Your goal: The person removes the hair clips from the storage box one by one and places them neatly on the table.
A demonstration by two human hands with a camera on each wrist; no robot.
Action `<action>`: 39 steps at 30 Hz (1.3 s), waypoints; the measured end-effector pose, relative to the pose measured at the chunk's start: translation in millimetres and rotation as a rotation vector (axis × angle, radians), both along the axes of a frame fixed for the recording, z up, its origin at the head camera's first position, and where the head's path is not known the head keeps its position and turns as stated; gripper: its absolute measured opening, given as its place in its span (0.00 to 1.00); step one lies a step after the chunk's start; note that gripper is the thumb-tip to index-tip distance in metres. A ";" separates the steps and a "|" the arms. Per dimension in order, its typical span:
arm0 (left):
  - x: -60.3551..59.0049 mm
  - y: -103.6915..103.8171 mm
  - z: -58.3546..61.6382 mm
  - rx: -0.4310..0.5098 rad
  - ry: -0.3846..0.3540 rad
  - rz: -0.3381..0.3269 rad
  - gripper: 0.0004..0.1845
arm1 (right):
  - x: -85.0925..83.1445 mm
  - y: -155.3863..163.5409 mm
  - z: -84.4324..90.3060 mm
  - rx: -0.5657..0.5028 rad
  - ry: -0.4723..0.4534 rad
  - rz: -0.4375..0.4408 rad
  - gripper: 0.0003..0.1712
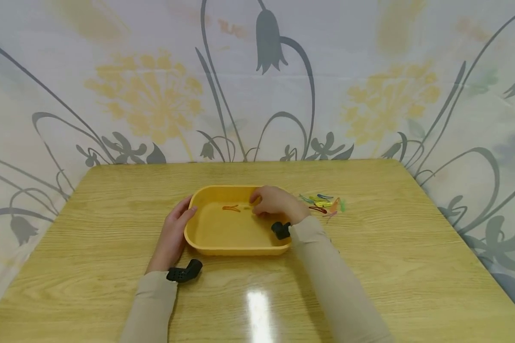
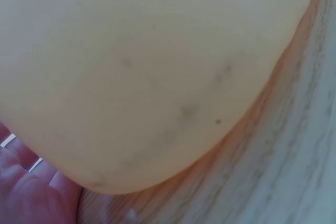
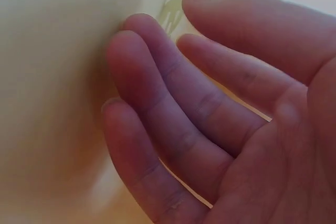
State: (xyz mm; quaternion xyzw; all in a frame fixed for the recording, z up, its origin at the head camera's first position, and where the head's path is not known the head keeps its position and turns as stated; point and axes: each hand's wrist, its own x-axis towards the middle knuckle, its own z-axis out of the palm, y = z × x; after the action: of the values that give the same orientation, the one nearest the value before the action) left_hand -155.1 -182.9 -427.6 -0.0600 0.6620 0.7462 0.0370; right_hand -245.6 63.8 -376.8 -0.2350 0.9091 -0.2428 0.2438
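Note:
A yellow plastic tray (image 1: pixel 236 250) rests on the table. At its left end my left hand (image 1: pixel 178 224) grips the wall, thumb over the rim and fingers outside. In the left wrist view the tray's pale outer side (image 2: pixel 157 77) fills most of the picture, with part of the palm at lower left. My right hand (image 1: pixel 272 202) reaches inside the tray, fingers bent loosely and thumb apart from them. Close by its fingertips lies a yellow-green hair clip (image 3: pixel 170 17). An orange hair clip (image 1: pixel 231 208) lies on the tray floor to the left of that hand.
Right of the tray, several hair clips (image 1: pixel 324 202) in mixed colours lie in a loose pile, partly behind the right wrist. The wooden table (image 1: pixel 90 228) meets a flower-patterned cloth (image 1: pixel 240 95) at the back and sides. Each wrist wears a black camera mount (image 1: pixel 184 271).

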 end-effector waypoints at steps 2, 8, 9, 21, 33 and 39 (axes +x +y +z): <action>-0.4 -0.1 0.5 0.001 0.002 0.000 0.27 | -1.7 -1.3 0.3 0.005 -0.015 0.004 0.19; -0.3 -0.2 0.2 0.018 -0.008 0.002 0.28 | -2.3 -5.2 0.8 0.020 -0.052 0.004 0.16; -0.5 -0.3 -0.1 0.021 -0.007 0.000 0.28 | -1.5 -5.9 1.2 0.026 -0.051 0.001 0.15; -1.8 1.3 0.2 0.005 -0.006 0.005 0.27 | 3.4 -10.1 7.3 0.145 0.045 0.067 0.09; 0.7 -1.3 -1.5 0.010 0.004 -0.005 0.28 | 7.5 -11.0 7.7 0.168 0.035 0.119 0.02; 0.3 -1.0 -1.2 0.006 0.011 -0.003 0.28 | 8.1 -11.1 9.7 0.158 0.012 0.119 0.03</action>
State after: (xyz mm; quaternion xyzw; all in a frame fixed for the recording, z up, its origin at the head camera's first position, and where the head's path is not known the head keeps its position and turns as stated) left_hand -154.8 -183.9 -428.8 -0.0546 0.6598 0.7486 0.0347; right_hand -237.5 52.7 -367.1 -0.2699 0.9114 -0.1541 0.2699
